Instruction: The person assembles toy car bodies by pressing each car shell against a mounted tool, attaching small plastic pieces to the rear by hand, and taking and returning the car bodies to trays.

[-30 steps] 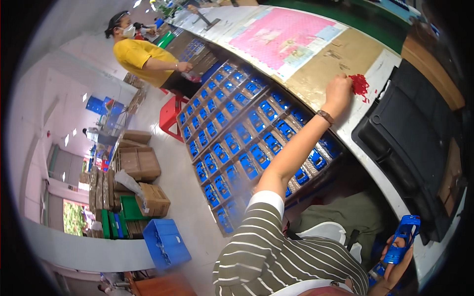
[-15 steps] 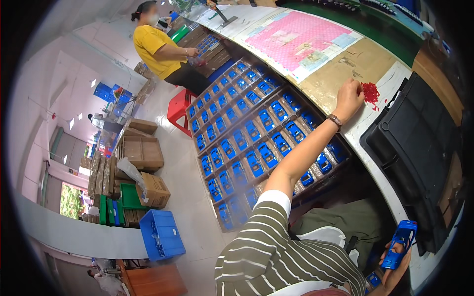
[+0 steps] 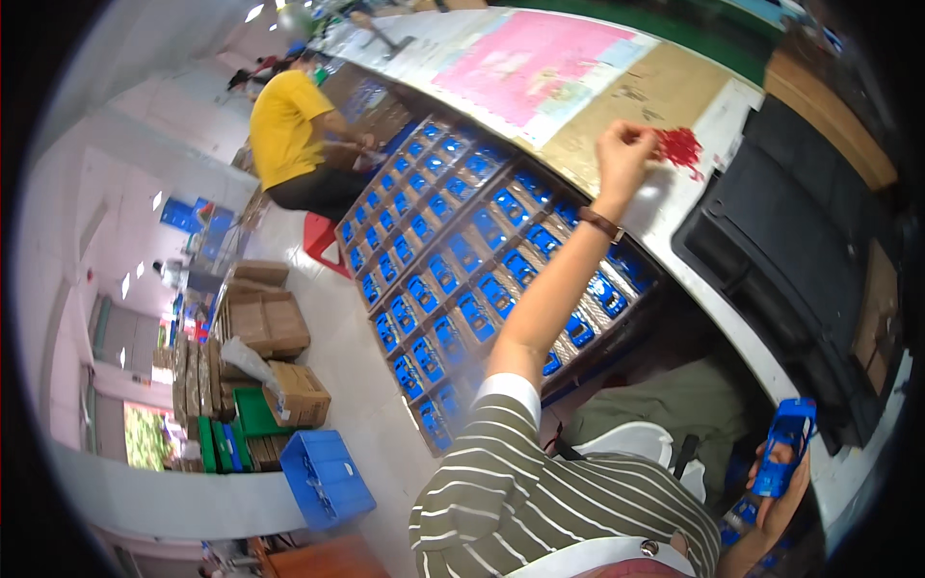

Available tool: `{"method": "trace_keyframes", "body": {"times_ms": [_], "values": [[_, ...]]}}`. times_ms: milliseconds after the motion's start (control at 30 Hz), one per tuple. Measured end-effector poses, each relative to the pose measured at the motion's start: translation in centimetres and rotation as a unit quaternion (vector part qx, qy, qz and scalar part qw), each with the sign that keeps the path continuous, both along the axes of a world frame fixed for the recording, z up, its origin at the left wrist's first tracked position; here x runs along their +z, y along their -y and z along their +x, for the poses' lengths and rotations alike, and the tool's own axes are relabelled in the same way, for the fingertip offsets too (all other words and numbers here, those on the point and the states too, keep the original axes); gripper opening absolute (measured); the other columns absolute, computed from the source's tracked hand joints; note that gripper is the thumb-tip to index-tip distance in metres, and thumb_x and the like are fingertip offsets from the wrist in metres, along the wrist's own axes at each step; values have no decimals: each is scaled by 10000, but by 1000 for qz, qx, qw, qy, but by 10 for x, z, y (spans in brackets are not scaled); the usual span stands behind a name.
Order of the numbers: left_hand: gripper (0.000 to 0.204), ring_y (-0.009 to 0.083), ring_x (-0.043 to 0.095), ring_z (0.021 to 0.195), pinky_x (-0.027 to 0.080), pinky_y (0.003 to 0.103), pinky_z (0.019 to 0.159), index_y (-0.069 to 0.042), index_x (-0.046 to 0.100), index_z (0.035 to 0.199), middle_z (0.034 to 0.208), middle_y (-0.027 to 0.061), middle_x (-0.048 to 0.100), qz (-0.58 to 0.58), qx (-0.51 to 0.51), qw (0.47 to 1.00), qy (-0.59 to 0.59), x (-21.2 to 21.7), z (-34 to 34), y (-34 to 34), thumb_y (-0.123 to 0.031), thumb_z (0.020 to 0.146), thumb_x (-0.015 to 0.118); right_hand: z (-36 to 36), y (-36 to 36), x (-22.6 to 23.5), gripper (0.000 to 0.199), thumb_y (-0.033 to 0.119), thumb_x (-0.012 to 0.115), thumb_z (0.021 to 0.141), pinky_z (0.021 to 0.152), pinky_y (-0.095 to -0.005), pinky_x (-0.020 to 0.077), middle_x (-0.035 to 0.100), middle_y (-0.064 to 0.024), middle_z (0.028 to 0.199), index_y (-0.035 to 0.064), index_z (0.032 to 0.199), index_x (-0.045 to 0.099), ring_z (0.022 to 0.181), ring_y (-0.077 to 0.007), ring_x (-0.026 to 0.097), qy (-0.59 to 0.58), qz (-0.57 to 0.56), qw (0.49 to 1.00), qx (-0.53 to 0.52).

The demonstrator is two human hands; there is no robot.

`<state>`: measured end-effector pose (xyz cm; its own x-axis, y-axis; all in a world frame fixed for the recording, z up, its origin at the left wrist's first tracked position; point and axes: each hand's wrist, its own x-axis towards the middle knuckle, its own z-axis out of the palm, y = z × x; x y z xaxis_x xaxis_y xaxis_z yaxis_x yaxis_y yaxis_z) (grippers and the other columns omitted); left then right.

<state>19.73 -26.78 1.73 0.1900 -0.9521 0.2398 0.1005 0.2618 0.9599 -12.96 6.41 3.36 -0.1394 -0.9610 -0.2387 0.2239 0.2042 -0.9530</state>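
Note:
My left hand (image 3: 624, 144) reaches far out over the long work table (image 3: 674, 207), with a brown strap on its wrist. Its fingers are pinched together at the left edge of a small pile of red pieces (image 3: 682, 146) and seem to hold some of them. My right hand (image 3: 782, 486) is low at the right, near my lap. It grips a blue toy car (image 3: 788, 445) that stands on end. My striped sleeve fills the lower middle of the view.
Rows of blue toy cars in trays (image 3: 462, 279) lie below the table edge. A black tray (image 3: 790, 222) sits at right, with a pink sheet (image 3: 540, 58) and cardboard (image 3: 665, 87) further along. A person in a yellow shirt (image 3: 289, 125) sits at left. Cardboard boxes (image 3: 270, 323) and a blue crate (image 3: 328, 477) are on the floor.
My left hand has lifted off the red pile and drawn slightly back with its fingers pinched. The view has swung. My right hand still holds the blue car.

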Motion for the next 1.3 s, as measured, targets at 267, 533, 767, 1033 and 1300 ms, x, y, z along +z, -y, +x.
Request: {"method": "trace_keyframes", "body": {"times_ms": [267,533,767,1033,1300], "values": [[129,231,637,805,532,295,717,30,544,916,940,172,625,5,-65,986,-152,30,10,-29,-56,836,597,4,11,4,825,593,502,811,453,-233,483,593,-145,881,-92,1241,338,582,-169,598,18,-7,999,43],[115,216,641,764,532,270,672,20,566,896,899,152,629,36,-102,985,-132,27,3,-25,-45,814,614,3,12,4,833,599,480,820,484,-231,482,595,-119,894,-102,1250,342,608,-155,599,18,-15,998,53],[68,149,645,685,517,234,598,38,606,823,780,106,655,-13,49,958,283,0,1,7,-23,795,599,-1,10,0,802,588,460,834,478,-232,477,593,-116,902,-88,1253,356,608,-154,599,4,-18,998,52],[94,146,628,614,500,262,560,33,641,845,726,108,662,-44,66,958,277,-12,6,14,-27,786,600,-1,10,-1,795,581,473,832,481,-233,480,594,-118,908,-83,1255,365,617,-156,601,1,-19,999,39],[160,179,624,801,503,232,670,27,557,1013,894,114,624,85,-194,974,-79,44,-11,-52,-57,877,551,4,17,8,786,534,537,806,547,-233,487,582,-150,946,-83,1266,376,682,-159,603,-11,-37,998,44]]}}
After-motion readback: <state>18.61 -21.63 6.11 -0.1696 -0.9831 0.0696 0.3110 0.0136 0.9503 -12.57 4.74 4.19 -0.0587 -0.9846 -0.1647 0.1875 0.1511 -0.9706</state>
